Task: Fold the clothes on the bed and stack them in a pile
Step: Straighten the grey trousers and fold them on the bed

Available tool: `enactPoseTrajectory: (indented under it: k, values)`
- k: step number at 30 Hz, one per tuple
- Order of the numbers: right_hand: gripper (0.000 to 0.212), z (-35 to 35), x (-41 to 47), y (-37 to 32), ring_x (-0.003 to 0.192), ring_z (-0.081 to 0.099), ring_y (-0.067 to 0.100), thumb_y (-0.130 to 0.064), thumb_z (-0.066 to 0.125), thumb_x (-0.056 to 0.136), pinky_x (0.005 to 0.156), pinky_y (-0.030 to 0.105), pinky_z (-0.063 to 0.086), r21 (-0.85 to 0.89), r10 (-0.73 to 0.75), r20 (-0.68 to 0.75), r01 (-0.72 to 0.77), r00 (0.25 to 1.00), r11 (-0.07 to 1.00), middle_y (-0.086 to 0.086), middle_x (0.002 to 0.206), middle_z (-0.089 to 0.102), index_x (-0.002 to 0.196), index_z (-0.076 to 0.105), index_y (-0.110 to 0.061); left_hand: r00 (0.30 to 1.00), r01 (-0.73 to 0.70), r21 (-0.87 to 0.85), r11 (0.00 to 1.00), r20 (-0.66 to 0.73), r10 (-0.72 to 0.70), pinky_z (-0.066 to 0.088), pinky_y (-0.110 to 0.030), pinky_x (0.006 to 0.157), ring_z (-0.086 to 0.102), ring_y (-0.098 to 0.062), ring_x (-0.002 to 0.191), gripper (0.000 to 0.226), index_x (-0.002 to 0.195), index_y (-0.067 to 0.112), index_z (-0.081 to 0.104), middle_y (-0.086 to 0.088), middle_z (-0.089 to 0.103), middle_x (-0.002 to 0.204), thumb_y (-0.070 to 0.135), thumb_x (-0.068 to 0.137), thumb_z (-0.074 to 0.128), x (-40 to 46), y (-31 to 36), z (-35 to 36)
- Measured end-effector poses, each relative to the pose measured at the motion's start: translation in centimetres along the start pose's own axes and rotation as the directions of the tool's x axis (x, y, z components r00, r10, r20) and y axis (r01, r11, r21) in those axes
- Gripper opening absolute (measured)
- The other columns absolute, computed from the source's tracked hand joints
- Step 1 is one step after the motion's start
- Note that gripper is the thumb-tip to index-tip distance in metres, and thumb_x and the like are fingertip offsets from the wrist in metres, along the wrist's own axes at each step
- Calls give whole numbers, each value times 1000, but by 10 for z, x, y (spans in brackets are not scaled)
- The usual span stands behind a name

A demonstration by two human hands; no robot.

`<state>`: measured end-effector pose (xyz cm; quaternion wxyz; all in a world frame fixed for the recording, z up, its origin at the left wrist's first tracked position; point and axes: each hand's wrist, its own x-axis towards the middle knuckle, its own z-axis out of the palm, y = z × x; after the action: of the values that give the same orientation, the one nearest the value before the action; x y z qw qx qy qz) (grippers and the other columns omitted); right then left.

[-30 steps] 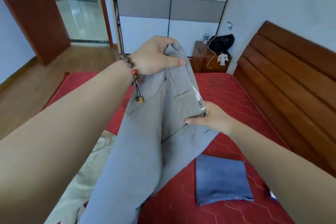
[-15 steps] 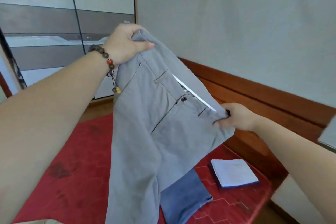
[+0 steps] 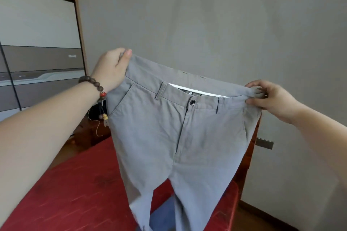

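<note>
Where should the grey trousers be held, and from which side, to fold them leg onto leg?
Probably at the waistband's two ends, from above, as now. The left hand and right hand each pinch a corner of the grey trousers, so the waistband is spread wide, front and button facing the person, and both legs hang straight over the red bed, ready to meet.

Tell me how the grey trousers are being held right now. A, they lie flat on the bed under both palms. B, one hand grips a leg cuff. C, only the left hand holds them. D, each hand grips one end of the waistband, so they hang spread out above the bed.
D: the left hand and the right hand each pinch one end of the waistband of the grey trousers, whose legs hang down over the red bed.
</note>
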<state>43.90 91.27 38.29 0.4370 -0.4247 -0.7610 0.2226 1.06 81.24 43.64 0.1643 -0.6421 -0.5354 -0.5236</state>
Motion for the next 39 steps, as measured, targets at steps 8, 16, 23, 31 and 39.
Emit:
enactPoseTrajectory:
  k: [8, 16, 23, 31, 39]
  values:
    - [32, -93, -47, -27, 69, 55, 5, 0, 67, 87, 61, 12, 46, -116, -115, -152, 97, 982, 988, -9, 89, 66, 78, 68, -32, 701, -713, 272, 646, 295, 650, 47, -35, 40, 57, -32, 48, 54, 114, 22, 47, -12, 61, 88, 68, 91, 29, -17, 45, 3]
    - [25, -179, -87, -40, 76, 62, -9, -2, 77, 78, 74, 0, 43, -427, -33, -42, 12, 999, 904, -17, 88, 73, 81, 72, -26, 739, -657, 259, 708, 407, 536, 49, -39, 52, 57, -33, 57, 7, 84, 8, 61, -8, 61, 80, 11, 86, 68, 7, 80, 31]
    - [25, -194, -106, -36, 71, 59, -3, -1, 73, 81, 69, 1, 38, -601, -128, -96, 45, 987, 798, -15, 76, 68, 75, 69, -24, 814, -460, 46, 887, 421, 400, 36, -26, 60, 51, -11, 65, 19, 78, 30, 53, 15, 50, 70, 26, 86, 70, -31, 142, 108]
    - [10, -206, -119, -59, 80, 61, 13, 0, 67, 84, 74, 2, 35, -747, -197, 44, 163, 979, 644, -2, 83, 70, 84, 71, -9, 758, -137, -603, 786, 447, 475, 40, -22, 94, 51, -12, 112, 34, 116, 27, 62, -2, 54, 118, 40, 85, 69, -132, 319, 243]
    - [11, -260, -155, -48, 80, 61, 11, 3, 65, 84, 74, -1, 34, -792, -207, -44, 92, 977, 604, -4, 81, 67, 84, 70, -6, 705, -154, -554, 818, 518, 483, 48, -35, 81, 58, -19, 84, 42, 118, 27, 50, 3, 51, 109, 19, 82, 70, -154, 369, 278]
